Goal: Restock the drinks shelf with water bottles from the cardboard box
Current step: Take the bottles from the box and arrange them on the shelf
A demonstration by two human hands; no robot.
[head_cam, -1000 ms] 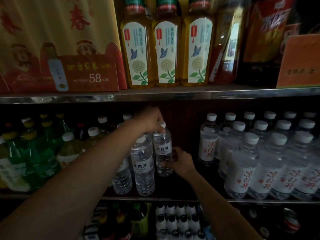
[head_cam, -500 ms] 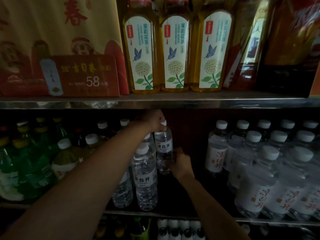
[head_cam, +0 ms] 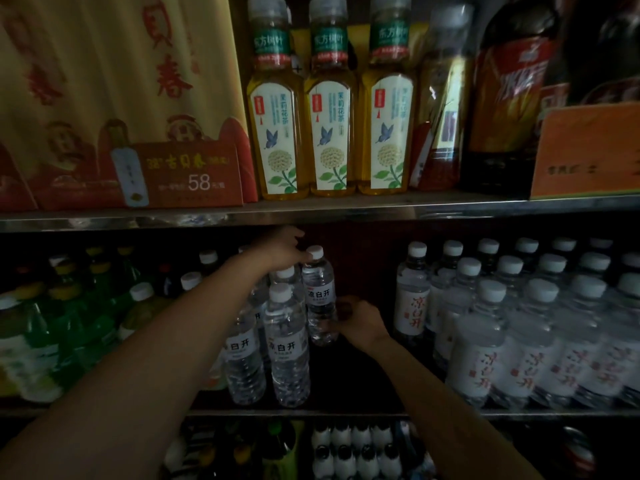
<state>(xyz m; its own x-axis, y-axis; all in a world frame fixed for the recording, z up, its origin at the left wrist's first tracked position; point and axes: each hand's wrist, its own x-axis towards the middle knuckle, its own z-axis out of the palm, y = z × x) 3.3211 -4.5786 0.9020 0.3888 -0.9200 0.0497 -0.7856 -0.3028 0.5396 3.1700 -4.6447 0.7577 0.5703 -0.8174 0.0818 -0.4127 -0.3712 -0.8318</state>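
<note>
Placing step: the water bottle [head_cam: 320,299] stands upright deep on the drinks shelf [head_cam: 346,412], beside two others. The left hand [head_cam: 282,249] pinches its neck under the cap; the right hand [head_cam: 360,322] curls round its base. Next, I judge, both hands release and fetch another.

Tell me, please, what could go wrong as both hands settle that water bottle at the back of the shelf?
The left hand holds the water bottle near its cap, the right hand at its base; pushed, it may tip. The left forearm passes close over the front bottles, so pulling back could knock them over.
</note>
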